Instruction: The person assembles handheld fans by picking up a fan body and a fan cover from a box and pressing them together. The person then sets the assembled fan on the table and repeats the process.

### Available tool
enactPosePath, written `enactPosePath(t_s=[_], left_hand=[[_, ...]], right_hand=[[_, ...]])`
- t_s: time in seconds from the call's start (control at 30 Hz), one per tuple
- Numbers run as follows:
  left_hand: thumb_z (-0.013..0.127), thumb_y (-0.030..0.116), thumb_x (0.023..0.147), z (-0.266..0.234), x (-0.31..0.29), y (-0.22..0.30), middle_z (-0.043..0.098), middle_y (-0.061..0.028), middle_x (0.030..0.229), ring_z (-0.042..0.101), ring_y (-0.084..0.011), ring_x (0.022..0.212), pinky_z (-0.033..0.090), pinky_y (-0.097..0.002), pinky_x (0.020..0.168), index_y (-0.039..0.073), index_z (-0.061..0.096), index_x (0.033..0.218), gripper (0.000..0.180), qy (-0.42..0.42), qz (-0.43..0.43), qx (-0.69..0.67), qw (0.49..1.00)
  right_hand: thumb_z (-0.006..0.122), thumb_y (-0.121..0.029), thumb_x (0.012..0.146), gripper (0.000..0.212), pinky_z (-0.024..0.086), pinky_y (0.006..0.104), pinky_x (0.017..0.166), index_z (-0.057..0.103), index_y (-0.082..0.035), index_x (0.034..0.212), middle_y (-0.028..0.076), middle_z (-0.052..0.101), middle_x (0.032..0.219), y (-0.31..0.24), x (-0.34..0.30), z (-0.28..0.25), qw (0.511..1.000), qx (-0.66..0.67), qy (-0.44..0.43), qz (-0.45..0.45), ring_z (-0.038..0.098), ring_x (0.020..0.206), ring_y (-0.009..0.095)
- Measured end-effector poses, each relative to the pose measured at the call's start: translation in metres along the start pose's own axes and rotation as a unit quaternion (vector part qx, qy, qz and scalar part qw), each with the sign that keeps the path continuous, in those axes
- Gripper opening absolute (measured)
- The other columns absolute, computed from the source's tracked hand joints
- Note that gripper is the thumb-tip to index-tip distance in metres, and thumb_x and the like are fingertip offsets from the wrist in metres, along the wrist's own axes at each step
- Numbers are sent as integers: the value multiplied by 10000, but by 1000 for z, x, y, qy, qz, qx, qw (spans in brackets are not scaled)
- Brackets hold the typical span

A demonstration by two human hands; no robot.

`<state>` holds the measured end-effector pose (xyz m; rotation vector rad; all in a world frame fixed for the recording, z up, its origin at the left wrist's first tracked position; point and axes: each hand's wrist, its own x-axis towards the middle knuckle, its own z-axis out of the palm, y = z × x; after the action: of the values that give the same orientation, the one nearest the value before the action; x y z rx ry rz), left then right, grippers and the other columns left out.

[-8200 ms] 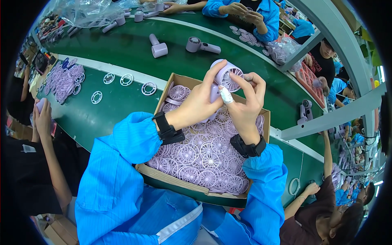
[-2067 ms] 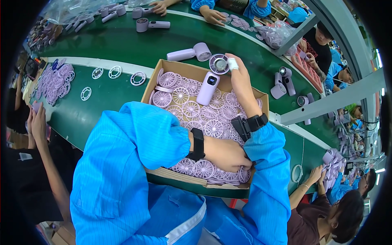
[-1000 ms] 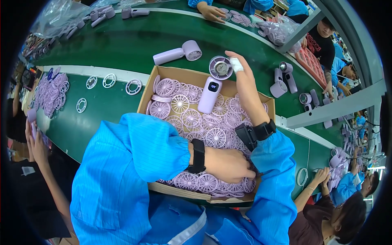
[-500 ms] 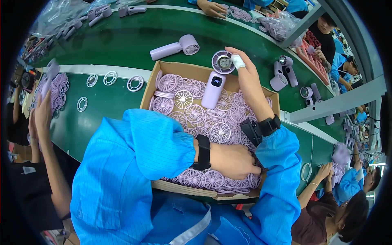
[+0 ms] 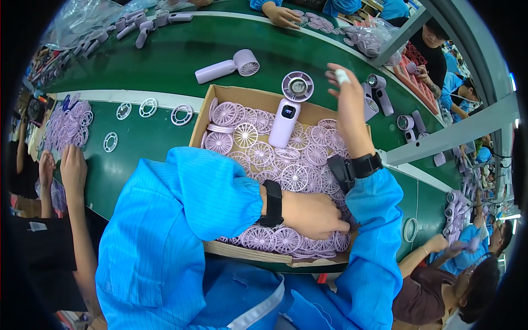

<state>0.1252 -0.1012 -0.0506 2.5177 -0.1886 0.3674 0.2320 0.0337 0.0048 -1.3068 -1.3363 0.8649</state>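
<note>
Head view: handheld fan (image 5: 286, 113) (on grilles (image 5: 258, 154)) nearby.

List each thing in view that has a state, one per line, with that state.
Cardboard box: open, filled with lilac fan grilles.
Handheld fan without front grille: lying across the box's far edge, released.
Assembled handheld fan: lying on its side on the green belt.
White rings: flat on the belt, apart.
Left hand: reaching down into the grilles.
Right hand: raised, open, holding nothing.
</note>
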Motion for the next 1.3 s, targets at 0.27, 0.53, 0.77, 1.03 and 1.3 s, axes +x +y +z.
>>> enactPosePath(t_s=[0.27,0.53,0.77,1.03,1.3], left_hand=[[526,176,791,5,-3,-7,607,-179,698,602,-384,672,472,-493,605,36,574,985,244,58,20,-23,998],[524,174,790,-17,3,-6,621,-176,685,623,-367,688,487,-475,603,36,613,899,198,21,1,7,1000],[515,172,798,-64,1,-38,640,-152,698,636,-358,692,492,-470,612,78,645,898,189,142,-33,45,988],[521,89,805,-101,0,-44,613,-129,819,590,-323,813,474,-415,752,67,621,951,178,418,-121,65,898],[560,0,749,-109,-3,-18,525,-155,1049,503,-328,999,401,-402,879,12,496,1117,374,555,-46,110,823]], right_hand=[[605,-287,816,366,412,364,957,641,-119,1140,138,650,1070,47,76,-92,818,-567,89,47,536,1102,332],[706,-244,731,540,499,430,858,570,-122,1239,166,593,1158,107,81,-109,819,-561,80,94,615,973,297],[642,-298,840,431,551,369,740,517,-58,1175,130,585,1037,79,71,-99,988,7,74,137,606,822,268],[590,-372,893,379,491,296,606,524,-55,1090,77,562,901,-27,53,-84,946,315,34,69,571,744,195],[565,-372,913,421,460,272,702,493,-22,1137,48,544,959,-56,-44,3,947,214,109,-211,542,850,133]])
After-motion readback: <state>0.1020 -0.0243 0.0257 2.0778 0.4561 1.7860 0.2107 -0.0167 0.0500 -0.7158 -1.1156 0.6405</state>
